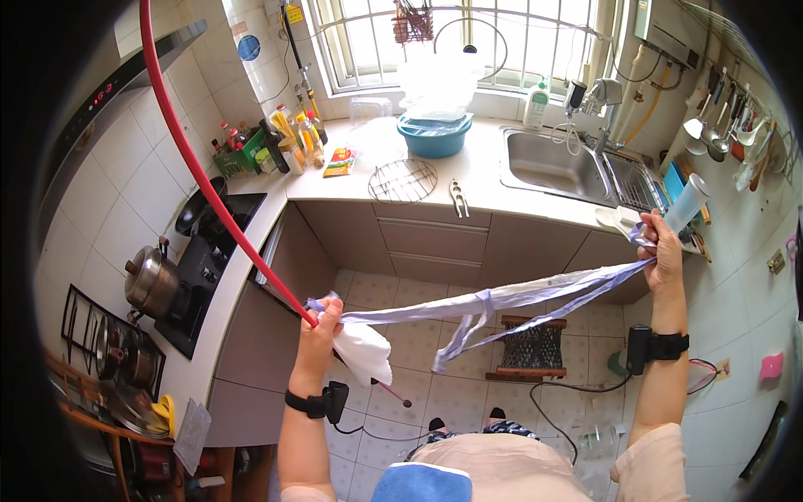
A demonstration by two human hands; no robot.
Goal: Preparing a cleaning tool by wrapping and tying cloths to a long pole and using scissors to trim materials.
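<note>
A lavender and white fabric strip [535,289] is stretched between my hands at about waist height, one loose tail of it hanging down near the middle. My left hand [320,328] is closed round one end of the strip and a long red pole [219,205], which slants up to the top left. A white cloth or wipe [364,355] hangs from the same hand. On the right, my right hand [661,253] grips the strip's other end, beside the counter's corner. What lies inside each fist is hidden.
A stove with a steel pot [156,280] stands left. Along the counter lie a round wire rack [403,181], a metal plier-like tool [458,198], a blue basin [435,138] and a sink [552,163]. A small stool [531,350] stands on the floor. Cables hang from both wrists.
</note>
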